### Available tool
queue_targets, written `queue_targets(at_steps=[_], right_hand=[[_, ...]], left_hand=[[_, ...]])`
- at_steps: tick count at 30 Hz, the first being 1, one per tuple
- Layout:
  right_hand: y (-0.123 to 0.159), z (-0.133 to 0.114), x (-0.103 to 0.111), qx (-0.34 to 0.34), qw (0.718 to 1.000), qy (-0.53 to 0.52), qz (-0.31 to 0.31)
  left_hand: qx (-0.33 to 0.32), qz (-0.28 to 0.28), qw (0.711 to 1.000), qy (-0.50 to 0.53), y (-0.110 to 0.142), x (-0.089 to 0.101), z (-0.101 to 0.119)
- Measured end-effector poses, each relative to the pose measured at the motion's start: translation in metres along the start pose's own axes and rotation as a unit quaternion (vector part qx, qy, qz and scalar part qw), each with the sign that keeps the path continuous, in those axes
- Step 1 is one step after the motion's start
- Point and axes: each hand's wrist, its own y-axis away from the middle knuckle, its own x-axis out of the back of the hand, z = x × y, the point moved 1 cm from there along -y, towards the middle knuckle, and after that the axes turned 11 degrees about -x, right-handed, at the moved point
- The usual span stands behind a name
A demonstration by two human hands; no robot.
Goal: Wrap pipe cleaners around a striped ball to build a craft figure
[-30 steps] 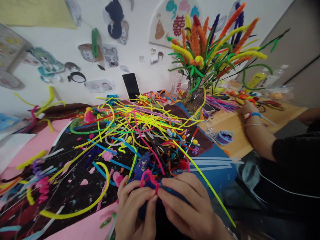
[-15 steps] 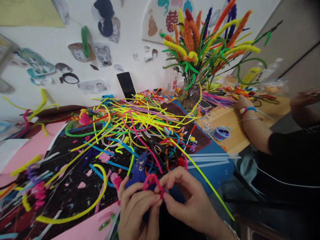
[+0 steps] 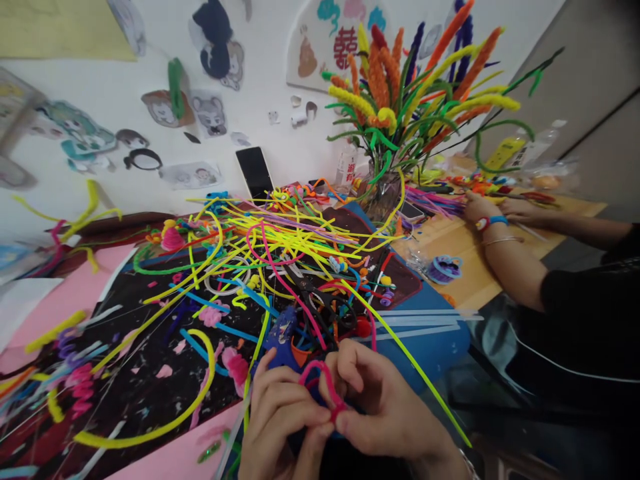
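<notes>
A magenta pipe cleaner [image 3: 327, 381], bent into a loop, is held between both hands at the bottom middle of the head view. My left hand [image 3: 285, 417] pinches its lower part with thumb and fingertips. My right hand [image 3: 383, 407] grips the same spot from the other side, fingers curled. The part under the fingertips is hidden. Just behind the hands are a blue tool that looks like a glue gun [image 3: 283, 337] and black-handled scissors [image 3: 327, 303]. Another long magenta pipe cleaner [image 3: 285, 283] runs down toward the hands.
Yellow pipe cleaners [image 3: 295, 233] lie heaped mid-table. A vase [image 3: 383, 193] of pipe-cleaner flowers stands behind, near a propped phone [image 3: 254, 172]. Clear sticks [image 3: 425, 320] lie at right. Another person's hands [image 3: 480, 210] work at the wooden table [image 3: 450, 250].
My hands, with the magenta loop, have shifted slightly right and down in view. The other person's farther hand has come down to the table beside the nearer one.
</notes>
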Motion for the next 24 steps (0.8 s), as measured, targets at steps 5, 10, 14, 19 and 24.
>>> queue_targets(at_steps=[5,10,14,19,24], right_hand=[[-0.001,0.004,0.002,0.0,0.999,-0.032,-0.021],[-0.001,0.001,0.003,0.035,0.999,-0.033,-0.01],[0.0,-0.001,0.002,0.107,0.992,0.057,0.029],[0.002,-0.003,0.002,0.234,0.949,0.202,0.058],[0.0,-0.003,-0.001,0.278,0.92,0.263,0.085]], left_hand=[[0.026,0.046,0.999,0.009,0.0,-0.004,0.002],[0.097,0.079,0.991,0.045,-0.002,-0.005,0.005],[0.101,0.039,0.992,0.058,-0.002,-0.002,0.003],[0.104,-0.019,0.991,0.087,-0.01,-0.001,0.001],[0.104,-0.022,0.99,0.089,-0.018,-0.002,0.003]])
